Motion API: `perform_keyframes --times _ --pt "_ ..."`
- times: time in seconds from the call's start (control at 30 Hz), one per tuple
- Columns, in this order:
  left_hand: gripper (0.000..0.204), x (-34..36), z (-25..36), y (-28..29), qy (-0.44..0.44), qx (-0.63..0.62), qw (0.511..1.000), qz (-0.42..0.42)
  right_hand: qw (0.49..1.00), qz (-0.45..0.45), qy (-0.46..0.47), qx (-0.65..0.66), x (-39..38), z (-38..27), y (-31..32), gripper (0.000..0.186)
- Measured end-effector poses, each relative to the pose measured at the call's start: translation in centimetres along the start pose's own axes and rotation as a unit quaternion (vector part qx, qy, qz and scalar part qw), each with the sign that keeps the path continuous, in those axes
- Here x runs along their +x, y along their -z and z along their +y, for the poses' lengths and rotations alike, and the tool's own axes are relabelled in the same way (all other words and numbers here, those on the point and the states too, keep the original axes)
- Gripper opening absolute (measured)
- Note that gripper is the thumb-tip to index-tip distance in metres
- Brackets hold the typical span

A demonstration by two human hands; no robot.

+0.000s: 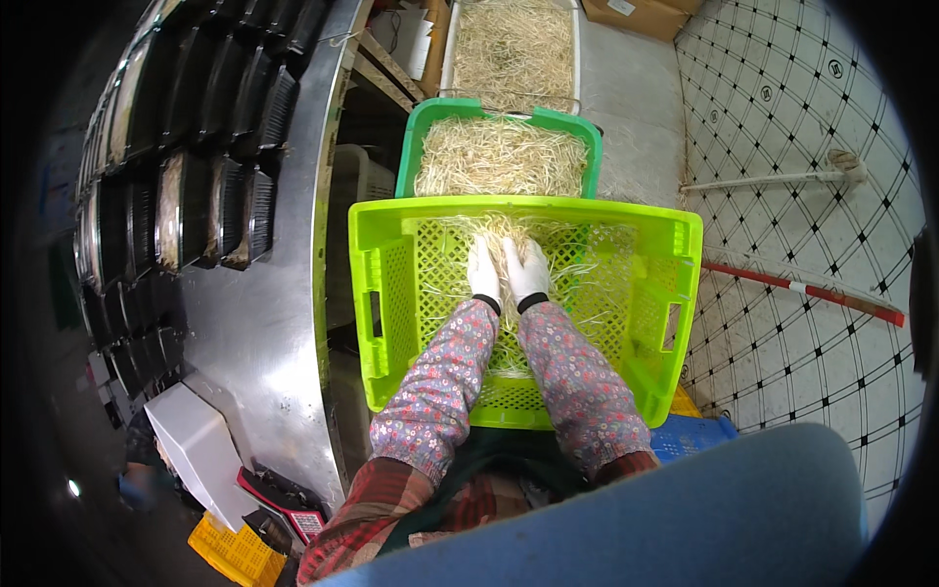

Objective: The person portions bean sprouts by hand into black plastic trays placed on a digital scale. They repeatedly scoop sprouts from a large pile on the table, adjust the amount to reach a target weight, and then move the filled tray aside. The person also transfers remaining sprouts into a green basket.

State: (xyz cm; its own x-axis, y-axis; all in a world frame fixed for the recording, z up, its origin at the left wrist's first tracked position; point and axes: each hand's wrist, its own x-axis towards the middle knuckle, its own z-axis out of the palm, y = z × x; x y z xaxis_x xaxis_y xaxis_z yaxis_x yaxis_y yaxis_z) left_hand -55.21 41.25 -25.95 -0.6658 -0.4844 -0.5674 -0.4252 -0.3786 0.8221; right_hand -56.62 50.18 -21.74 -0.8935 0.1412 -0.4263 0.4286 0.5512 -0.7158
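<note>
Both my hands wear white gloves, with floral sleeves over the forearms, and are inside a lime-green perforated crate (383, 313). My left hand (483, 266) and my right hand (526, 270) press close together around a bunch of pale bean sprouts (499, 227) near the crate's far side, fingers curved round it. Loose sprouts lie scattered over the crate's mesh bottom. Just beyond stands a darker green bin (421, 114) heaped with sprouts (499, 157), and behind that a white bin (447, 61) also full of them.
A steel table (245, 333) on the left holds stacked black trays (166, 210), a white box (196, 450) and a red-and-black device (279, 504). A cardboard box (636, 12) sits at the back. Poles (802, 289) lie on the patterned floor. Blue (690, 435) and yellow crates (235, 548) show low down.
</note>
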Motion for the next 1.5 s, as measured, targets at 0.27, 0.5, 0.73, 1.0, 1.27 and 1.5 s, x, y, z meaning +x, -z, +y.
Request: perform_keyframes --times 0.27,0.5,0.73,1.0,1.27,1.5 --pt "0.049 -11.5 13.0 3.7 -0.014 -0.195 0.978 -0.066 0.993 -0.028 0.114 -0.005 -9.1 -8.9 3.8 0.072" --pt "0.057 -18.7 23.6 18.6 -0.323 0.109 0.934 0.104 0.913 -0.036 0.403 0.038 -21.0 -23.8 -0.9 0.066" --pt "0.082 -21.2 27.9 40.4 -0.171 -0.301 0.918 0.196 0.822 -0.312 0.468 -0.083 -36.2 -35.0 -15.0 0.070" --pt "0.077 -19.4 20.9 56.0 -0.069 -0.354 0.915 0.181 0.791 -0.341 0.502 -0.074 -41.0 -32.7 -25.0 0.063" --pt "0.072 -23.7 15.5 57.0 -0.057 -0.251 0.949 0.180 0.903 0.233 0.331 -0.141 -32.6 -9.7 -4.8 0.068" --pt "0.068 -21.8 13.5 56.4 -0.094 -0.238 0.932 0.258 0.741 0.429 -0.429 0.288 -26.8 8.8 0.9 0.086"
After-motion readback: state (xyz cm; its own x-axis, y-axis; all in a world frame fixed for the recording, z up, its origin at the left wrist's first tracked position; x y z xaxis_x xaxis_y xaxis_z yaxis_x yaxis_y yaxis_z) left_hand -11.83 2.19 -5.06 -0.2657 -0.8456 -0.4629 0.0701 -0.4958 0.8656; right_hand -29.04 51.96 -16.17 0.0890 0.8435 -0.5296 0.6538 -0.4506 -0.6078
